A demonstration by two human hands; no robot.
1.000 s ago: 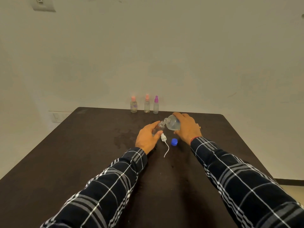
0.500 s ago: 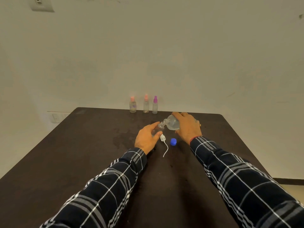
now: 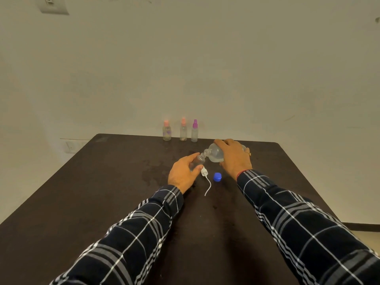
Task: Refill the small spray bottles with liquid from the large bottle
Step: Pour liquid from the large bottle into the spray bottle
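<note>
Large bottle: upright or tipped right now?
Tipped. The right hand holds the large bottle on its side, neck meeting the mouth of the small bottle in the left hand.

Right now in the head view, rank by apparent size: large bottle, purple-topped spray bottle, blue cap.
1. large bottle, partly covered by the right hand
2. purple-topped spray bottle, standing farther away
3. blue cap, clearly smallest

- Dark table (image 3: 102, 192) against a pale wall, seen from above.
- Left hand (image 3: 183, 173) grips a small clear bottle (image 3: 197, 161), uncapped and tilted.
- Right hand (image 3: 234, 159) holds the large bottle (image 3: 214, 154) tipped sideways, its mouth meeting the small bottle's neck.
- White sprayer top (image 3: 204, 172) with tube and blue cap (image 3: 217, 177) lie between the hands.
- Three capped spray bottles (image 3: 183, 131) stand at the far edge.
</note>
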